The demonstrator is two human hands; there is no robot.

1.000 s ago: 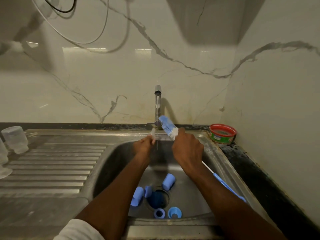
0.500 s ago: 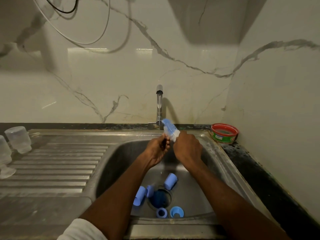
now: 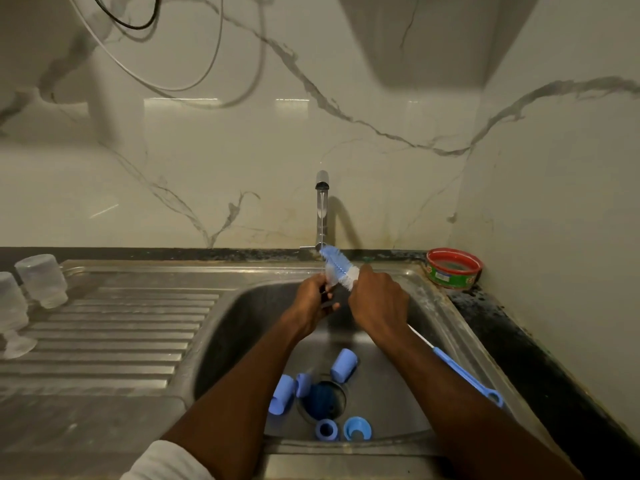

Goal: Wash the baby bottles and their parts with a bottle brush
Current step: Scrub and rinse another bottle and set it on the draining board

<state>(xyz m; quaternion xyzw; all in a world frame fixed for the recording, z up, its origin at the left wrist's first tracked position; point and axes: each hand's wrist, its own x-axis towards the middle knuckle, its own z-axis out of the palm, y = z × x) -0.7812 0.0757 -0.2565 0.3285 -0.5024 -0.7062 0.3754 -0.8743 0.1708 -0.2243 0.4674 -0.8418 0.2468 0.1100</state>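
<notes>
My right hand (image 3: 377,301) grips the bottle brush just below its blue and white bristle head (image 3: 337,266), which points up toward the tap (image 3: 321,209). The brush's blue handle (image 3: 465,377) trails back past my right forearm. My left hand (image 3: 317,294) holds a small clear part against the bristles under the running water; the part is mostly hidden by my fingers. Several blue caps and rings lie on the sink floor: a cap (image 3: 344,364), another cap (image 3: 281,393), and two rings (image 3: 326,429) (image 3: 357,427) near the drain (image 3: 323,398).
Clear bottles stand upside down on the ribbed drainboard at the left (image 3: 41,280) (image 3: 12,306). A red and green tub (image 3: 453,268) sits at the sink's back right corner. The steel sink rim (image 3: 446,306) meets a dark counter on the right.
My left hand has moved right and closed in against the brush head. The brush handle, hidden half a second ago, shows again beside my right forearm.
</notes>
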